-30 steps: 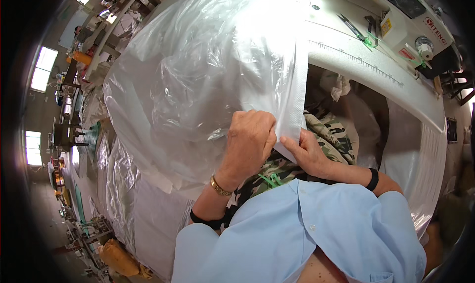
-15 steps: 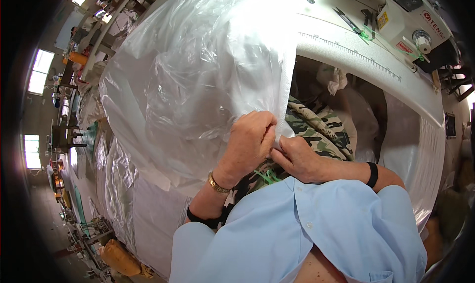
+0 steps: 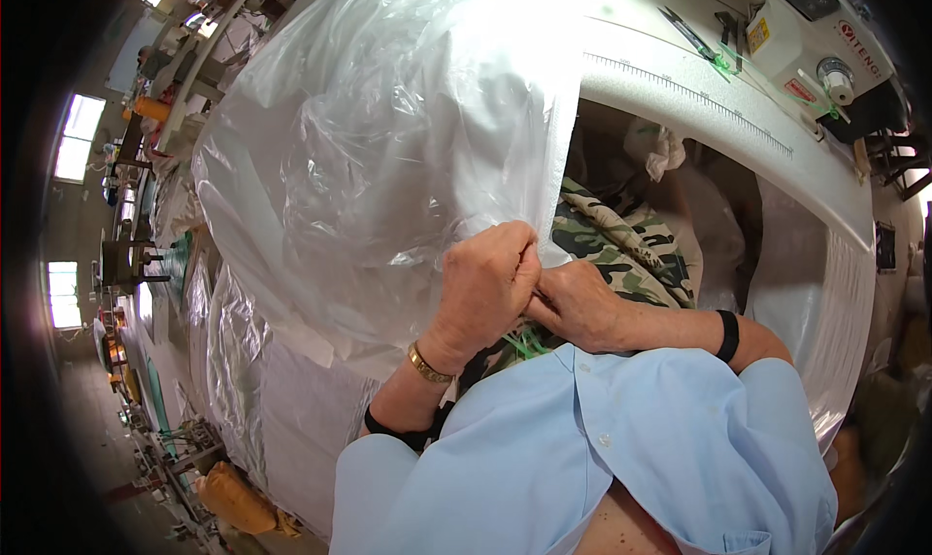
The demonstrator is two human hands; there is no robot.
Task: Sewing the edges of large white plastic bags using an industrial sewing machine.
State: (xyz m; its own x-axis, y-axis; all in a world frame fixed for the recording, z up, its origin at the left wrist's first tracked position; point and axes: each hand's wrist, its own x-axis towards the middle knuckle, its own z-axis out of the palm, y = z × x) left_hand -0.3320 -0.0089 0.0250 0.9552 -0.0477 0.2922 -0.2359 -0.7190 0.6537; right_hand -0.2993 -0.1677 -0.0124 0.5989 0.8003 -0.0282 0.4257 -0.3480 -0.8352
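Note:
A large, crinkled sheet of whitish translucent plastic (image 3: 369,157) spreads over the worktable and hangs down toward my lap. Its folded, stitched-looking edge runs down to my hands. My left hand (image 3: 488,278), with a gold watch at the wrist, is closed on that edge. Right beside it, my right hand (image 3: 581,305) pinches the corner of the same sheet, fingers and thumb pressed together. The two hands touch or nearly touch. Camouflage cloth (image 3: 626,244) lies over my lap beneath them, and green threads (image 3: 529,343) show just under my hands.
A sewing machine head (image 3: 815,55) stands at the far right. Thread snips (image 3: 691,33) lie on the white table, whose curved front edge carries a ruler scale (image 3: 689,103). Stacked plastic sheets (image 3: 835,332) hang at the right. More plastic (image 3: 238,361) lies at the left.
My hands stay closed on the plastic edge. My left hand has shifted slightly left, and the right has turned a little and come closer against it.

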